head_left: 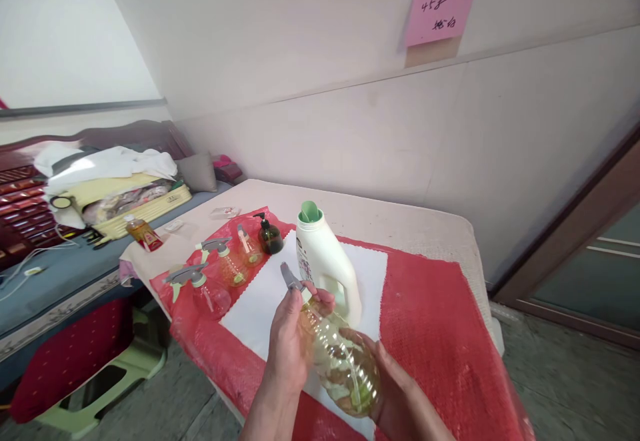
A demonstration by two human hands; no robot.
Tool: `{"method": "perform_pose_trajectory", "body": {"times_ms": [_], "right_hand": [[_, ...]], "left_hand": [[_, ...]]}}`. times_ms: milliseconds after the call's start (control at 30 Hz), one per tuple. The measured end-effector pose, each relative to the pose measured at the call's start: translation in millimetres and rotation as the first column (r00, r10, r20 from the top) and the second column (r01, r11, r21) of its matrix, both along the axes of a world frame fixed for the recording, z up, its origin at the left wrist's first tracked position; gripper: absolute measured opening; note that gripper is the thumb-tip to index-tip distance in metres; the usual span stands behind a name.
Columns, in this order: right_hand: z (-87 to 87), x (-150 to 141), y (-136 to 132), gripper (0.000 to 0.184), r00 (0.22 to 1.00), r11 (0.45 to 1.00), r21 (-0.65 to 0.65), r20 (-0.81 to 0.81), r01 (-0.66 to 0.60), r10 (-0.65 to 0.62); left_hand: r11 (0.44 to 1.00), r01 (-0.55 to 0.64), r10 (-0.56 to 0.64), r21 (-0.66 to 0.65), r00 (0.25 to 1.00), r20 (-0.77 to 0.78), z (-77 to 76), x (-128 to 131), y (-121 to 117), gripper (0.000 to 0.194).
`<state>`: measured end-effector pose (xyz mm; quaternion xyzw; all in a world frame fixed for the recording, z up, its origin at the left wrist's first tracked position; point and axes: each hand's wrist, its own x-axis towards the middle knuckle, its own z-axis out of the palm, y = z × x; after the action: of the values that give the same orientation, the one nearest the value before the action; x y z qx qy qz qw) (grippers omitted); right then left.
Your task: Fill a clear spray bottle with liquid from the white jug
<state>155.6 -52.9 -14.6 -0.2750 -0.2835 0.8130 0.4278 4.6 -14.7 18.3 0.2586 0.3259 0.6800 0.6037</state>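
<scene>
A clear yellowish spray bottle [345,367] with a grey spray head is tilted in front of me, base toward the lower right. My left hand [290,334] is closed around its neck, just below the spray head. Around the lower body and base, my right hand [395,381] is wrapped, its fingers partly hidden behind the bottle. Right behind stands a large white jug [325,254] with a handle and a green spout insert at its uncapped mouth. The jug rests on a white cloth [367,274].
To the left on the red covering [425,321] stand a pink spray bottle [213,297], a yellow spray bottle [233,267], a smaller orange-tinted spray bottle [250,247] and a dark green pump bottle [271,237]. A drink bottle [143,233] stands near the table's left edge, beyond a red-topped stool [75,354].
</scene>
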Motion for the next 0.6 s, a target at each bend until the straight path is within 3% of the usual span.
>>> {"method": "perform_pose_trajectory", "body": {"times_ms": [67, 100, 167, 233, 267, 300, 333, 367, 433, 467, 533, 600], "right_hand": [[2.6, 0.4, 0.4, 0.062, 0.996, 0.996, 0.027, -0.016, -0.09, 0.09], [-0.3, 0.3, 0.3, 0.064, 0.997, 0.994, 0.093, 0.047, -0.061, 0.057], [-12.8, -0.3, -0.4, 0.071, 0.95, 0.947, 0.312, 0.262, 0.084, -0.17], [-28.4, -1.2, -1.5, 0.072, 0.782, 0.818, 0.55, 0.432, 0.166, -0.449], [-34.9, -1.6, -2.1, 0.074, 0.715, 0.762, 0.628, 0.46, 0.158, -0.527], [-39.4, -1.7, -2.4, 0.074, 0.697, 0.739, 0.658, 0.461, 0.147, -0.549], [-41.4, -1.5, -2.4, 0.074, 0.728, 0.757, 0.636, 0.448, 0.149, -0.519], [-40.6, -0.9, -2.1, 0.073, 0.786, 0.811, 0.562, 0.424, 0.161, -0.45], [-31.8, 1.1, -0.2, 0.067, 0.912, 0.938, 0.308, 0.316, 0.161, -0.261], [-24.8, 2.2, 1.2, 0.063, 0.955, 0.976, 0.178, 0.243, 0.128, -0.17], [-9.5, 3.8, 3.7, 0.062, 0.994, 0.998, 0.05, 0.108, 0.024, -0.029], [3.2, 3.6, 4.6, 0.068, 0.998, 0.994, 0.097, 0.048, -0.054, 0.05]], "left_hand": [[1.0, 0.011, -0.011, -0.009, 1.0, 0.002, -0.3, -0.9, 1.1, 0.032], [1.0, 0.005, -0.005, -0.01, 1.0, -0.014, -0.3, -0.9, 1.8, 0.032], [1.0, -0.012, 0.011, -0.021, 1.0, -0.028, 0.2, -0.4, 3.5, 0.031], [0.998, -0.025, 0.025, -0.05, 1.0, 0.0, 1.4, 0.2, 5.3, 0.032], [0.997, -0.032, 0.034, -0.067, 0.999, 0.026, 2.0, 0.3, 6.2, 0.033], [0.996, -0.039, 0.044, -0.081, 0.998, 0.054, 2.7, 0.2, 6.9, 0.033], [0.995, -0.048, 0.055, -0.089, 0.996, 0.074, 3.2, 0.1, 7.3, 0.033], [0.994, -0.052, 0.06, -0.091, 0.995, 0.084, 3.6, 0.0, 7.5, 0.033], [0.995, -0.036, 0.045, -0.092, 0.994, 0.096, 4.0, 0.4, 7.0, 0.032], [0.995, -0.016, 0.026, -0.096, 0.994, 0.103, 3.8, 1.0, 6.5, 0.032], [0.993, 0.029, -0.015, -0.112, 0.992, 0.127, 2.8, 2.6, 5.7, 0.032], [0.989, 0.057, -0.035, -0.137, 0.987, 0.16, 0.8, 2.7, 6.4, 0.032]]}}
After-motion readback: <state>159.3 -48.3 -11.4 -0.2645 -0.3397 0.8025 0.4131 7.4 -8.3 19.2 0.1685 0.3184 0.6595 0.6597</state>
